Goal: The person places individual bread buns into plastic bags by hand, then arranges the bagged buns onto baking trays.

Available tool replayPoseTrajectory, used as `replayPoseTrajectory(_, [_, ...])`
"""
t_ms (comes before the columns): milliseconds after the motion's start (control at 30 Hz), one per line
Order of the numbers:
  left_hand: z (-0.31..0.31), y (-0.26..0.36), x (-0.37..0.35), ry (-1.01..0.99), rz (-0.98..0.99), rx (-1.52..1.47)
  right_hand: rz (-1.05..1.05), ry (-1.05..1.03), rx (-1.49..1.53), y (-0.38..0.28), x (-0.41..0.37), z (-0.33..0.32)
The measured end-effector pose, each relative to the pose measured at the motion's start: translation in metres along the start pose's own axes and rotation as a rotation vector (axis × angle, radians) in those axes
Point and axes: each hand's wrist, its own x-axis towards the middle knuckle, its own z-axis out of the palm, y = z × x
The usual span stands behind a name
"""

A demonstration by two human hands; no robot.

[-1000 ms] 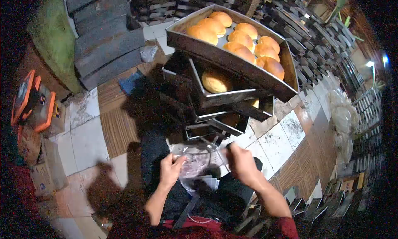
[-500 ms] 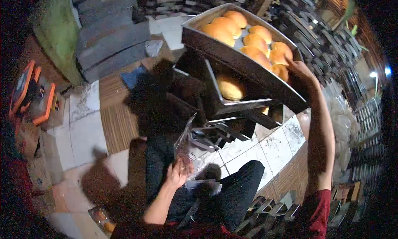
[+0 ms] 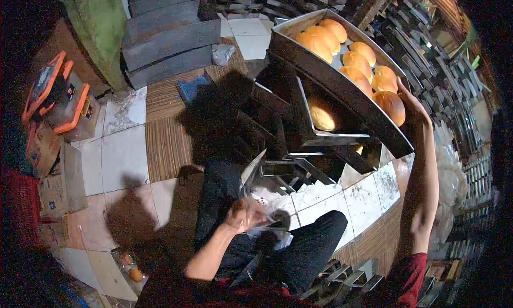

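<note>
A dark metal tray (image 3: 342,75) of golden-brown buns sits tilted on top of stacked trays, in front of me and to the right. At its near right corner my right hand (image 3: 418,113) is curled around a round bun (image 3: 389,108). This bun overlaps the tray's near wall; the thumb side is partly hidden. Several more buns (image 3: 357,61) lie in rows beside it. Low over my lap, my left hand (image 3: 245,216), smeared by motion, is closed on a clear plastic bag (image 3: 254,172). The bag's upper edge stands up towards the trays.
Below the top tray, another tray (image 3: 334,137) holds a bun (image 3: 321,114). Orange-edged cases (image 3: 72,110) stand at left, and grey stacked boxes (image 3: 171,46) at the back. A packed bun (image 3: 135,275) lies on the floor at lower left. Many metal trays (image 3: 422,46) line the right side.
My right hand has closed around the corner bun, which now shows higher over the tray wall. My left hand has shifted slightly with the bag. The view has swung a little left.
</note>
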Motion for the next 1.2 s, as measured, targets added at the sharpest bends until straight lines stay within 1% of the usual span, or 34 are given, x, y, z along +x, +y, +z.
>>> replayPoseTrajectory(33, [0.000, 0.001, -0.002, -0.051, 0.009, 0.060, 0.000, -0.010, -0.001, 0.000, -0.009, 0.011])
replayPoseTrajectory(67, [-0.003, 0.000, -0.003, 0.063, -0.035, 0.061, -0.075, -0.001, -0.024, -0.001, -0.026, 0.027])
replayPoseTrajectory(100, [-0.004, -0.002, -0.002, 0.062, -0.031, 0.064, -0.154, 0.010, -0.048, -0.003, -0.036, 0.035])
replayPoseTrajectory(133, [-0.003, -0.004, 0.002, -0.016, -0.004, 0.097, -0.220, 0.031, -0.043, -0.001, -0.033, 0.030])
replayPoseTrajectory(167, [-0.002, -0.004, 0.005, -0.095, 0.025, 0.132, -0.225, 0.027, -0.042, 0.004, -0.031, 0.024])
replayPoseTrajectory(200, [-0.027, -0.014, 0.007, -0.012, -0.009, 0.025, -0.305, 0.112, -0.251, 0.009, -0.030, 0.018])
replayPoseTrajectory(233, [-0.027, -0.015, 0.007, -0.011, -0.007, 0.028, -0.380, 0.199, -0.460, 0.013, -0.030, 0.011])
replayPoseTrajectory(267, [-0.026, -0.018, 0.006, 0.047, 0.001, 0.005, -0.449, 0.174, -0.450, 0.014, -0.030, 0.005])
replayPoseTrajectory(300, [-0.025, -0.021, 0.005, 0.104, 0.006, -0.017, -0.447, 0.181, -0.445, 0.015, -0.038, 0.008])
replayPoseTrajectory(367, [-0.014, -0.019, 0.007, 0.100, -0.039, -0.036, -0.622, 0.377, -0.252, 0.014, -0.062, 0.019])
replayPoseTrajectory(400, [-0.006, -0.016, 0.010, 0.090, -0.070, -0.054, -0.791, 0.462, -0.238, 0.022, -0.071, 0.003])
replayPoseTrajectory(433, [0.002, -0.016, 0.008, 0.083, -0.082, -0.049, -0.942, 0.472, -0.296, 0.042, -0.081, -0.003])
replayPoseTrajectory(500, [0.015, -0.016, 0.008, 0.087, 0.050, 0.546, -0.764, 0.320, 0.348, 0.072, -0.125, 0.019])
replayPoseTrajectory(533, [0.012, -0.019, 0.010, -0.060, 0.116, 0.508, -0.738, 0.313, 0.298, 0.094, -0.144, 0.029])
replayPoseTrajectory(567, [0.005, -0.021, 0.011, -0.065, 0.092, 0.509, -0.708, 0.309, 0.249, 0.119, -0.161, 0.037])
replayPoseTrajectory(633, [-0.007, -0.023, 0.008, 0.148, -0.007, 1.036, -0.520, 0.198, 0.283, 0.181, -0.175, 0.048])
replayPoseTrajectory(667, [-0.002, -0.021, 0.008, 0.139, -0.036, 1.152, -0.357, 0.184, 0.276, 0.196, -0.180, 0.064])
replayPoseTrajectory(700, [0.012, -0.021, 0.007, 0.128, -0.057, 1.156, -0.194, 0.167, 0.270, 0.210, -0.185, 0.081])
replayPoseTrajectory(767, [0.036, -0.023, 0.005, 0.058, -0.172, 1.125, -0.099, 0.062, -0.109, 0.253, -0.192, 0.102])
replayPoseTrajectory(800, [0.031, -0.021, 0.002, 0.072, -0.265, 1.188, -0.146, 0.135, -0.137, 0.270, -0.196, 0.122])
replayPoseTrajectory(833, [0.031, -0.020, -0.002, 0.075, -0.276, 1.191, -0.190, 0.203, -0.165, 0.286, -0.200, 0.136])
replayPoseTrajectory(900, [0.032, -0.015, -0.002, 0.106, 0.040, 1.481, 0.011, 0.138, 0.194, 0.316, -0.197, 0.138])
replayPoseTrajectory(933, [0.041, -0.011, -0.001, 0.173, 0.115, 1.573, 0.020, 0.145, 0.481, 0.330, -0.195, 0.142])
replayPoseTrajectory(967, [0.055, -0.013, -0.001, 0.250, 0.320, 1.531, 0.021, 0.135, 0.483, 0.337, -0.198, 0.146])
replayPoseTrajectory(1033, [0.074, -0.018, -0.004, 0.579, 0.557, 1.312, -0.241, 0.289, 0.636, 0.325, -0.207, 0.170])
replayPoseTrajectory(1067, [0.111, -0.022, -0.009, 0.712, 0.608, 1.221, -0.289, 0.348, 0.536, 0.322, -0.211, 0.179])
replayPoseTrajectory(1100, [0.114, -0.027, -0.013, 0.768, 0.636, 1.169, -0.374, 0.418, 0.412, 0.308, -0.214, 0.191])
replayPoseTrajectory(1167, [0.139, -0.040, -0.024, 0.711, 0.406, 0.778, -0.586, 0.383, 0.029, 0.326, -0.209, 0.200])
replayPoseTrajectory(1200, [0.116, -0.049, -0.023, 0.507, 0.477, 0.833, -0.568, 0.229, -0.023, 0.319, -0.215, 0.205])
